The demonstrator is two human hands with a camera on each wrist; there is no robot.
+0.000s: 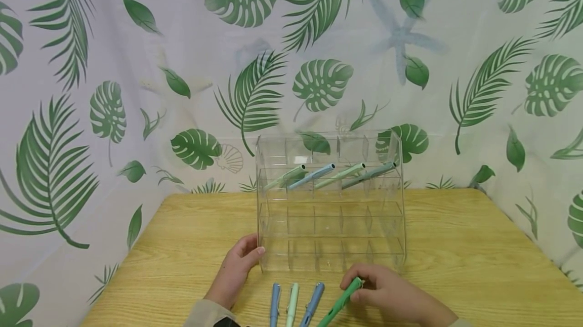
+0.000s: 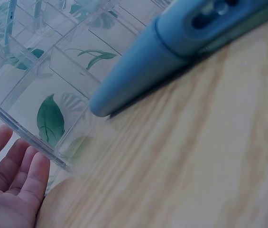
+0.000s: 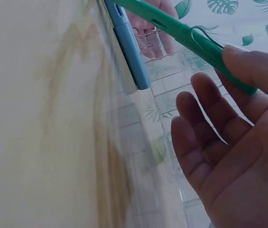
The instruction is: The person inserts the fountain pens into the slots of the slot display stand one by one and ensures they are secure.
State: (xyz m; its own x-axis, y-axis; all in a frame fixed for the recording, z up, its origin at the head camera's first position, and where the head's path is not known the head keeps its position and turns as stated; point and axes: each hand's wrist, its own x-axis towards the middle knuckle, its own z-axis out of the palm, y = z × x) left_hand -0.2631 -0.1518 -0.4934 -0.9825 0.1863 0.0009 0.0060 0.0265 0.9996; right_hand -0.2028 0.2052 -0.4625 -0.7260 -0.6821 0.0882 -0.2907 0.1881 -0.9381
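A clear display rack [image 1: 328, 236] with several tiers of compartments stands upright on the table. At its left side edge is my left hand [image 1: 239, 263], thumb in front and fingers behind the side panel, holding it. My right hand [image 1: 382, 289] pinches one end of a green pen [image 1: 339, 302] between thumb and index finger, in front of the rack's lower right. The right wrist view shows the pen's clip [image 3: 205, 35] by the thumb and the other fingers loosely bent. Left of it lie a blue pen [image 1: 312, 304], a mint pen [image 1: 292, 304] and another blue pen [image 1: 275, 304].
An upper tier of the rack carries a pale green pen [image 1: 286, 177], a light blue pen [image 1: 311, 176], a second pale green pen [image 1: 340, 175] and a grey-green pen [image 1: 370, 175], all slanting. Behind the wooden table [image 1: 455, 236] hangs a leaf-patterned cloth [image 1: 182, 38].
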